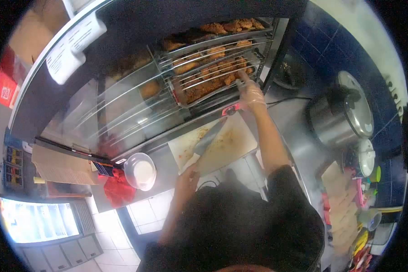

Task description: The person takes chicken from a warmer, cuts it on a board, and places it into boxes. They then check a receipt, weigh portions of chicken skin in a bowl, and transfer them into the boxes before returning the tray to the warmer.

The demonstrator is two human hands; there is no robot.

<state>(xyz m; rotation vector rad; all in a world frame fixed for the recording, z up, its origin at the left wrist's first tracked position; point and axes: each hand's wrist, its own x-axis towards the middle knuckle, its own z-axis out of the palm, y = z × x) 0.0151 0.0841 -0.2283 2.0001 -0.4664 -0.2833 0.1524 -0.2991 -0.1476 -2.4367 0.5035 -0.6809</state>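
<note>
My left hand is closed around the white handle of a large knife. Its broad blade lies across a white cutting board marked with brown crumbs and stains. At the right side of a lit display cabinet, my right hand, in a clear plastic glove, reaches up to the lower rack. Its fingers look stretched out at the edge of a tray of breaded fried pieces, one fingertip close to or touching a piece. Whether it grips anything is hard to make out.
More fried pieces fill the cabinet's upper shelf. Left of the board are a clear plastic bowl and a red bag. A large metal pot stands on the right counter, with a dark cable running towards the cabinet.
</note>
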